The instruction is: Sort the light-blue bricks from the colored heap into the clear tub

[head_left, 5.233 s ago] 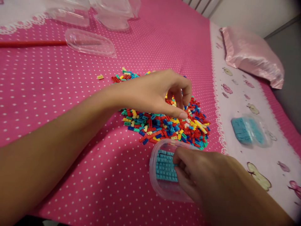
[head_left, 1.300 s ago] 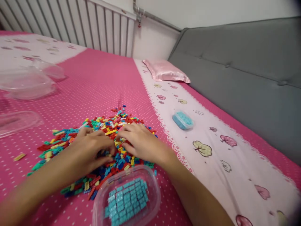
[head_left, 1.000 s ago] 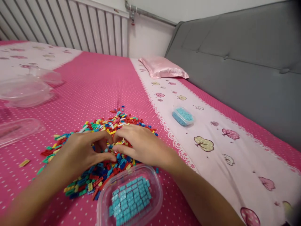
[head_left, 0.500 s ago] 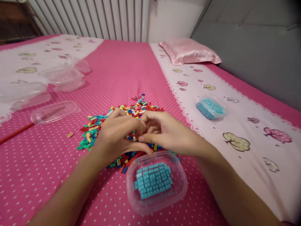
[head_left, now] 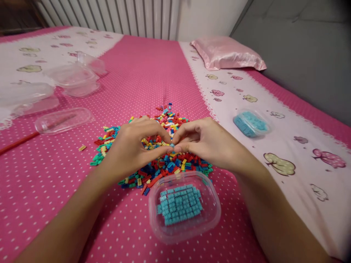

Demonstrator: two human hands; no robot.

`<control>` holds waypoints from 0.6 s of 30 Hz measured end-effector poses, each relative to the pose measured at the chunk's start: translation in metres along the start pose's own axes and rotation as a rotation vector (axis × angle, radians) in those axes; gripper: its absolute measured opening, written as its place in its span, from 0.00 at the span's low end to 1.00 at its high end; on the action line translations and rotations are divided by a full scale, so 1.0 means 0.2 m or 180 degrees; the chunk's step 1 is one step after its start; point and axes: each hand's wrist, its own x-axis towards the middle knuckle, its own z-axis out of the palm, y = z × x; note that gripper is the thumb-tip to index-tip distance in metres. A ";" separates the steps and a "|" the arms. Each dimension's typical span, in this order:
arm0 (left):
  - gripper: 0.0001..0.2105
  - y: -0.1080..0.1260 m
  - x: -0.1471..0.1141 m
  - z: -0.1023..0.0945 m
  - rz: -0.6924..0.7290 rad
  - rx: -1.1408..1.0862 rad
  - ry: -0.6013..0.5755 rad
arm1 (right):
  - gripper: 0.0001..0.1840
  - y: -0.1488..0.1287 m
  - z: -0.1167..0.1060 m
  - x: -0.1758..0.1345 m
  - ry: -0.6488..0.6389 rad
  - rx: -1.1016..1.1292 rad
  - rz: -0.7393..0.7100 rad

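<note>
Fingertip to fingertip, my left hand [head_left: 134, 142] and my right hand [head_left: 211, 142] pinch a tiny light-blue building block [head_left: 172, 145] between them. Most of that block is hidden by the fingertips. Under and around both hands spreads a pile of small building blocks [head_left: 170, 166] in red, yellow, green, blue and white. Close in front of the pile stands a clear plastic container [head_left: 189, 233]. Inside it lies a flat slab of joined light-blue blocks [head_left: 179, 204].
A second clear tub [head_left: 251, 122] filled with light-blue blocks stands at right. Several clear containers [head_left: 72, 76] and a clear lid [head_left: 64, 120] over a red stick [head_left: 20, 142] lie at left. A pink pillow [head_left: 227, 53] rests at the back, by a grey headboard [head_left: 296, 54].
My hands have risen slightly from the pile and drawn apart at the palms, their fingertips now meeting on the light-blue block. The view has tipped slightly downward.
</note>
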 end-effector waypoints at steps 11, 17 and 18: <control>0.15 -0.03 -0.01 -0.02 0.0128 -0.0068 -0.0325 | 0.06 -0.13 -0.06 -0.25 -0.0363 -0.2260 -0.0178; 0.11 -0.06 -0.02 -0.03 -0.0018 -0.0004 -0.0208 | 0.16 -0.16 0.08 -0.43 -0.0730 -0.3403 -0.0535; 0.11 -0.06 -0.03 -0.03 -0.0027 -0.0013 -0.0199 | 0.17 -0.16 0.11 -0.43 -0.0855 -0.3536 -0.0426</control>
